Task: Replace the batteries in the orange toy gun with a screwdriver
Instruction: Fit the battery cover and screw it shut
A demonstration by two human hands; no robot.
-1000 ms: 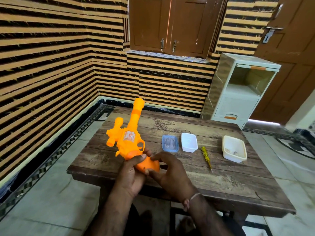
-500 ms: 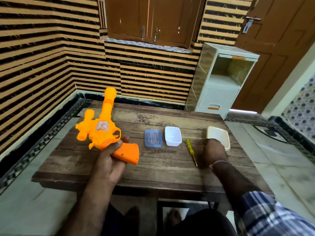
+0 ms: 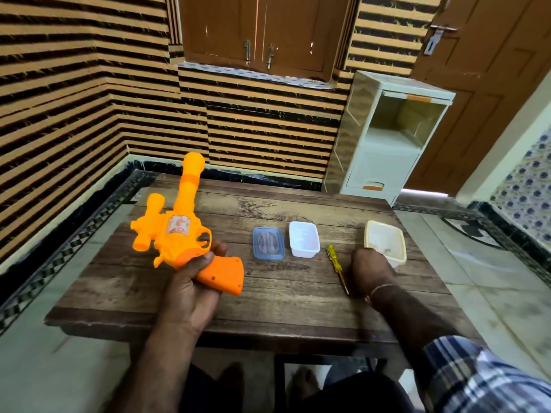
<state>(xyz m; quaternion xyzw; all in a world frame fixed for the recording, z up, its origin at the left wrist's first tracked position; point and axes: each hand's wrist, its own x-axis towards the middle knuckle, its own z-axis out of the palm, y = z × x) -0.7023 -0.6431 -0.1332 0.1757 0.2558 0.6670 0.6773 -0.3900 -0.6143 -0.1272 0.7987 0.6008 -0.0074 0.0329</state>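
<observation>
Since a second ago the right hand (image 3: 369, 271) has let go of the gun (image 3: 185, 231) and gone to the right side of the table (image 3: 292, 302), where it now sits knuckles-up beside the screwdriver (image 3: 336, 268); whether its fingers are curled or holding anything, I cannot tell. The left hand (image 3: 190, 287) alone grips the gun by its handle, thumb over the top, barrel pointing toward the table's far edge, above the near left part of the top.

It is a dark plank table on a pale tiled floor, with striped orange-and-black walls, a brown cupboard (image 3: 259, 31) on the far wall, a white drawer unit (image 3: 390, 138) by the far right corner and a brown door (image 3: 492, 84) beyond it.

I count one gun, one screwdriver, one blue lid (image 3: 268, 243) lying flat, one white tub (image 3: 304, 239) and one cream tub (image 3: 385, 241), all in a row across the middle. The screwdriver lies between the white tub and the right hand, just left of the knuckles.
</observation>
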